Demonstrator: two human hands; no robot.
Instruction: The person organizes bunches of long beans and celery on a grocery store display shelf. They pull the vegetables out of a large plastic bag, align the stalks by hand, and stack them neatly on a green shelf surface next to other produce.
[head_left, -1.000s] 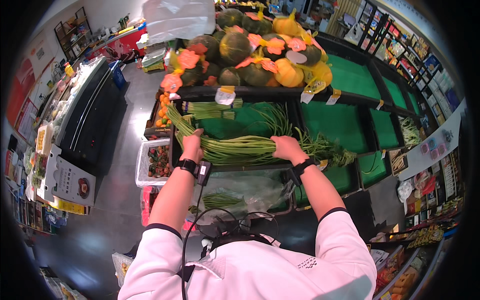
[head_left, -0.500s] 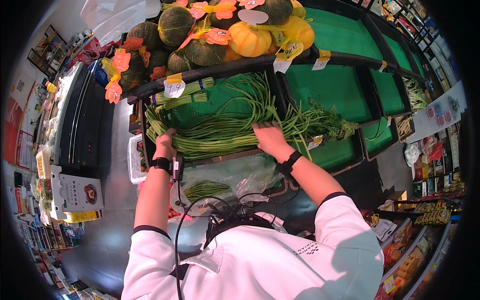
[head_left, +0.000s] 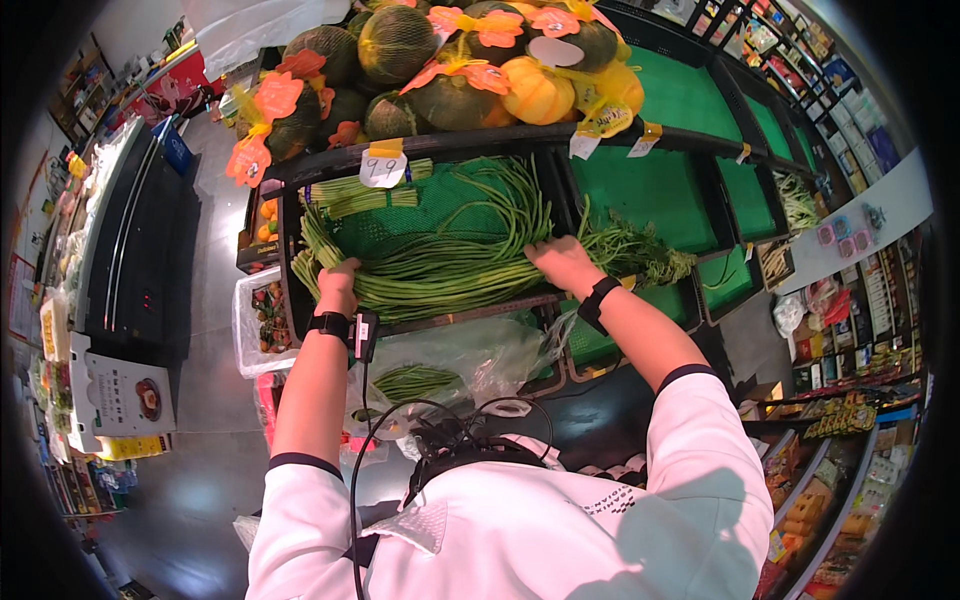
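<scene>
Long green beans (head_left: 440, 287) lie in a thick, curved bundle along the near side of a black crate with a green mesh liner (head_left: 385, 222). At the left end of the bundle, my left hand (head_left: 338, 286) is closed around the beans, its fingertips curled over them. My right hand (head_left: 565, 265) grips the right end near the crate's divider, its fingers partly hidden among the beans. Other loose beans curve up the crate's right side. Bundled green stalks (head_left: 365, 193) tied with bands lie at the back left of the crate.
Netted dark melons (head_left: 397, 45) and yellow pumpkins (head_left: 538, 90) are heaped on the shelf behind. Leafy greens (head_left: 635, 245) sit in the crate to the right. Below the front edge hangs a clear plastic bag (head_left: 455, 360) with green beans. A white crate (head_left: 245, 325) stands at the left.
The view has shifted slightly. Bean ends that stuck out past my right hand over the divider are now drawn in. Both hands stay at the bundle's ends.
</scene>
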